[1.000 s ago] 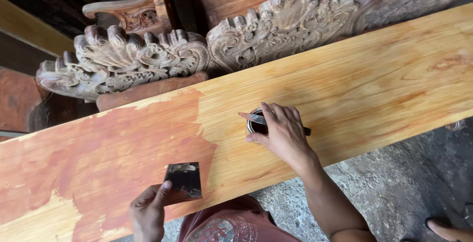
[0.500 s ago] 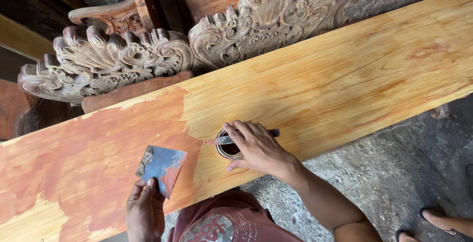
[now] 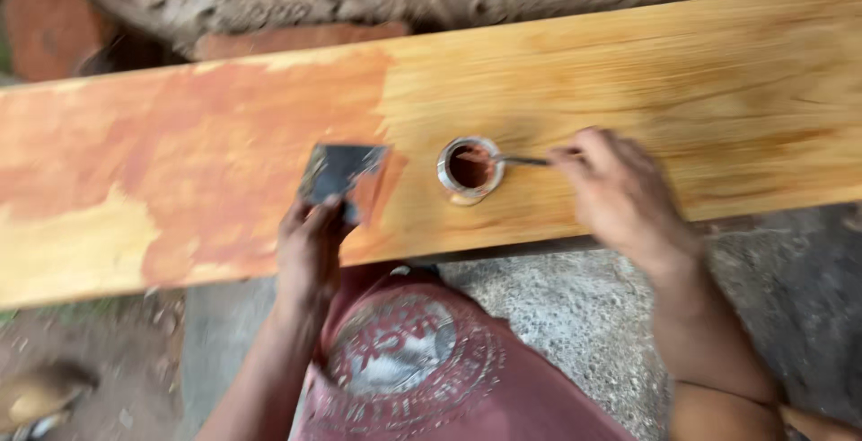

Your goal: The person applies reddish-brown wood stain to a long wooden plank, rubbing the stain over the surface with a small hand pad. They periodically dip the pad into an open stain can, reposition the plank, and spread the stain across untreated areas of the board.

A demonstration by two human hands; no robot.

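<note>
On the long, pale wooden plank (image 3: 628, 73), the left hand (image 3: 310, 248) pinches a flat dark scraper (image 3: 337, 171) at the reddish-stained part. Right of it, the small round tin of red-brown paste (image 3: 469, 168) holds a thin metal tool (image 3: 525, 161), gripped by the right hand (image 3: 620, 194).

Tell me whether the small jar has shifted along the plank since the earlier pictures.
Cannot tell. The camera itself moved, and the jar sits just right of the stained patch's edge on the plank, much as before. The right hand has come off its top and holds a thin tool into it.
</note>
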